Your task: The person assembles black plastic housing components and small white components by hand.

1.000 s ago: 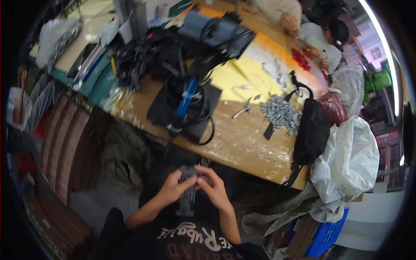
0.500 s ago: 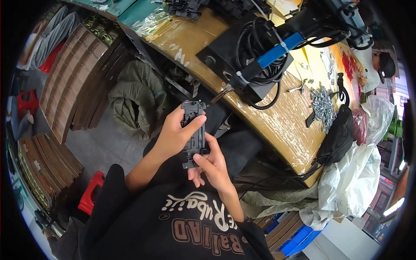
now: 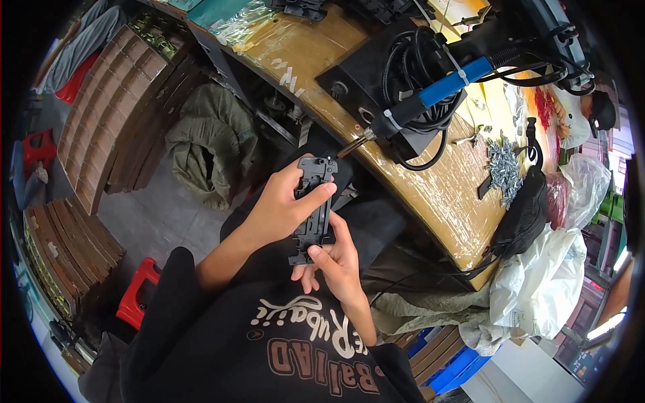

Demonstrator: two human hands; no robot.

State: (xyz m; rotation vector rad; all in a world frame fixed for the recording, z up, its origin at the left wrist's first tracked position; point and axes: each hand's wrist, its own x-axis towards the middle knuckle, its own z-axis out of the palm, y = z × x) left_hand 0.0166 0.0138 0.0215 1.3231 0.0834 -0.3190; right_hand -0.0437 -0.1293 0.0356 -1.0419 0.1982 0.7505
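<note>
Between my two hands is a long black moulded plastic part (image 3: 314, 213), held over my lap just off the table's edge. My left hand (image 3: 285, 201) is closed around its upper left side, thumb across the front. Lower down, my right hand (image 3: 332, 258) grips the right side with the thumb pressed on the lower end. The part's top end is close to the metal tip of a blue-and-black electric screwdriver (image 3: 430, 97), mounted at a slant over the table; whether they touch I cannot tell.
A pile of silver screws (image 3: 504, 171) lies on the wooden table (image 3: 416, 195), beside a black block with coiled cable (image 3: 410, 74). White plastic bags (image 3: 537, 282) hang at the right corner. On the left stand stacked brown compartment trays (image 3: 111, 101), a green sack (image 3: 211, 144) and a red stool (image 3: 139, 292).
Both hands and the black plastic part have shifted slightly right in the picture. The table and screwdriver also appear shifted, as the view has moved a little. My grip looks the same.
</note>
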